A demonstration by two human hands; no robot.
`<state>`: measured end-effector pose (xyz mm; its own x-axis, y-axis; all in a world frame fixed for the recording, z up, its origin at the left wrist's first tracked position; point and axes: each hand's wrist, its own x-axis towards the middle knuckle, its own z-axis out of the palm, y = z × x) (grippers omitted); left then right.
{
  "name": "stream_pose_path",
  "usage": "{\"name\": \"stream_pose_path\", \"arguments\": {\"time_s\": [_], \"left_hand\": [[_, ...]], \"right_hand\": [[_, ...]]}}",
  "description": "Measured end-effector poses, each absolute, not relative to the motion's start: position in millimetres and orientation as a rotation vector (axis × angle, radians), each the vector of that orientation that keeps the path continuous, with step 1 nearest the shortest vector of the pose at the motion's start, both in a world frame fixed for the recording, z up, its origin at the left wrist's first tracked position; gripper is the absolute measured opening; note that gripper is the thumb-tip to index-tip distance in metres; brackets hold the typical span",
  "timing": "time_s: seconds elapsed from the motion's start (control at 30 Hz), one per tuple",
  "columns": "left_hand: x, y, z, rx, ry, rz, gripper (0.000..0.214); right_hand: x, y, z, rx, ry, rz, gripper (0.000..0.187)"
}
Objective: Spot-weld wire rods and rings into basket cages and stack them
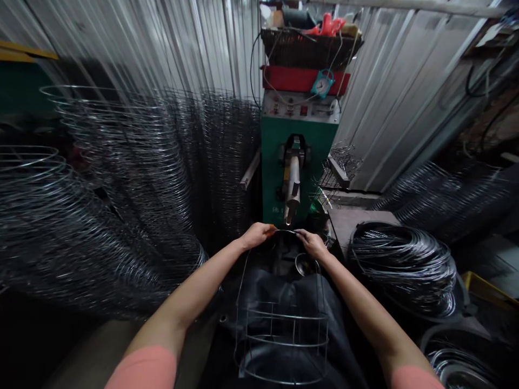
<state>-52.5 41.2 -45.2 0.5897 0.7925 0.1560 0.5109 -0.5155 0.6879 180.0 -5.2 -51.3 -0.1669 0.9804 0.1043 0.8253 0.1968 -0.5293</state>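
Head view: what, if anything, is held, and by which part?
Left hand and right hand pinch a wire, either side of a short bare stretch; whether it joins the frame is unclear.

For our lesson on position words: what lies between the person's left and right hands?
In the head view, a thin, slightly curved wire spans the stretch between the left hand and the right hand.
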Motion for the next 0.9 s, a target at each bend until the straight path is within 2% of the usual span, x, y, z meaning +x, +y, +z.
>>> {"name": "stream_pose_path", "arguments": {"time_s": [0.17, 0.3, 0.4, 0.57, 0.9], "left_hand": [[-51, 45, -44, 2.462, 0.992, 0.527, 0.039], [-49, 46, -44, 2.577, 0.976, 0.480, 0.043], [-46, 50, -43, 2.547, 0.951, 0.529, 0.039], [-42, 59, -43, 2.484, 0.942, 0.560, 0.035], [-43, 65, -38, 2.368, 0.976, 0.575, 0.034]], "right_hand": [[175, -6, -44, -1.838, -2.361, 0.184, 0.034], [171, -6, -38, -1.927, -2.588, 0.003, 0.051], [170, -4, -32, -1.958, -2.608, -0.053, 0.045], [169, 4, -25, -1.917, -2.587, -0.023, 0.033], [179, 27, -30, -1.789, -2.447, 0.269, 0.028]]}}
